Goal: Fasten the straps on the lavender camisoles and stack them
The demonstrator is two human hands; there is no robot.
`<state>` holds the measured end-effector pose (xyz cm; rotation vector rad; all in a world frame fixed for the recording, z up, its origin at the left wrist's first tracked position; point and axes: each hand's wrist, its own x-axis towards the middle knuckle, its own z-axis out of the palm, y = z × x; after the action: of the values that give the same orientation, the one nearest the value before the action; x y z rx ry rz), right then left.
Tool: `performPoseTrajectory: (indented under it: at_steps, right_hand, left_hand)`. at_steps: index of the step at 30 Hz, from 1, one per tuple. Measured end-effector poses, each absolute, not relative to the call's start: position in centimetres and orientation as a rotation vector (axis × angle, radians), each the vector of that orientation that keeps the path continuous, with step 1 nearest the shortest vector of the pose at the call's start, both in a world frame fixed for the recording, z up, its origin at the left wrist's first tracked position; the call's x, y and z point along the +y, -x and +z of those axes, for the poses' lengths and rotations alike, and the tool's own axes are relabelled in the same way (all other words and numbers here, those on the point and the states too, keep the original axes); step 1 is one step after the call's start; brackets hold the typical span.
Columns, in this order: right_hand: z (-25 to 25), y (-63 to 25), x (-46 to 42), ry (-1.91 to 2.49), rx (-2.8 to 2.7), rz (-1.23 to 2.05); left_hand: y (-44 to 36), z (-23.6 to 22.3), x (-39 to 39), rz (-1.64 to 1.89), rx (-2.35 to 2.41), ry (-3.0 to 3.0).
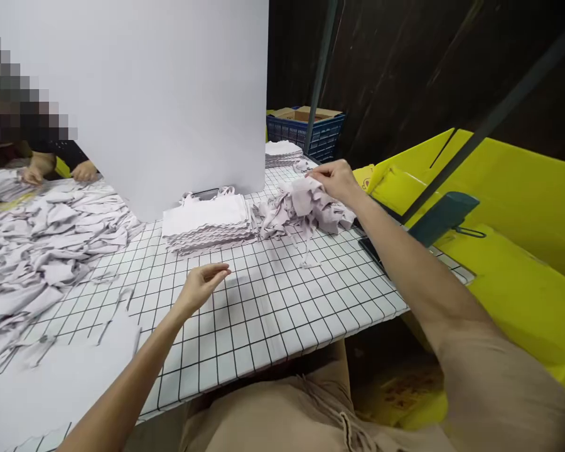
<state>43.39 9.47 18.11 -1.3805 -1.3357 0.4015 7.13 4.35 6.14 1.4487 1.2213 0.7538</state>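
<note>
My right hand [335, 180] reaches to the far side of the table and pinches a pale cloth piece at the top of a loose heap of cloth pieces [306, 210]. My left hand [202, 284] hovers just above the checked tablecloth [263, 314], fingers loosely stretched and together, holding nothing. A neat stack of folded pale cloth pieces [207, 223] lies between the two hands, just beyond the left one.
A big pile of crumpled cloth pieces [42, 245] covers the table's left. A white board [169, 94] stands behind the stack. Another person's hands [56, 169] work at far left. A blue crate [306, 135], another folded stack [282, 152] and yellow bins [522, 207] are to the right.
</note>
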Motion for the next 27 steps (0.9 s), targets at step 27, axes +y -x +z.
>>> performPoseTrajectory:
  at_steps: [27]
  right_hand:
    - [5.2, -33.8, 5.7, 1.559, -1.812, 0.613]
  left_hand:
    - [0.1, 1.5, 0.3, 1.108, 1.435, -1.092]
